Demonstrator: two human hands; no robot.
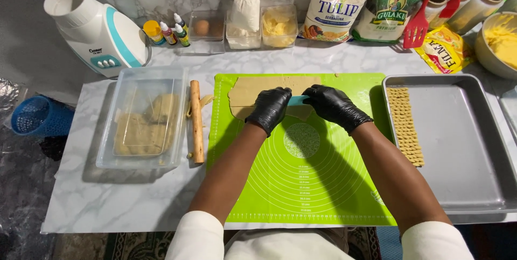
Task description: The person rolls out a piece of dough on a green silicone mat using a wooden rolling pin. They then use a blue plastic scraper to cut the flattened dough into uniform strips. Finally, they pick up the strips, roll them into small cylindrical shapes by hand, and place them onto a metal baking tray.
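Hands at work over rolled dough, seen from the head camera and read from left to right. At the mat's nine o'clock side a clear plastic tub [142, 117] holds lumps of tan dough, and a wooden rolling pin [196, 121] lies just beside it, its long axis running twelve to six. On the green silicone mat [301, 184] the dough sheet [253, 90] is spread flat at the twelve o'clock end, its long axis running nine to three. The left hand [269, 109], in a black glove, is closed on the near-left end of a small teal cutter [298, 100]; the right hand [334, 106], gloved alike, is closed on its right end. The cutter sits between the two hands, touching the near edge of the sheet, long axis again nine to three. Both hands are about equally near the dough, which lies at their twelve o'clock. Whether the cutter's edge has bitten into the sheet cannot be told. At three o'clock a metal baking tray [458, 147] carries a column of twisted dough sticks [405, 125] along its left wall, each stick lying nine to three.
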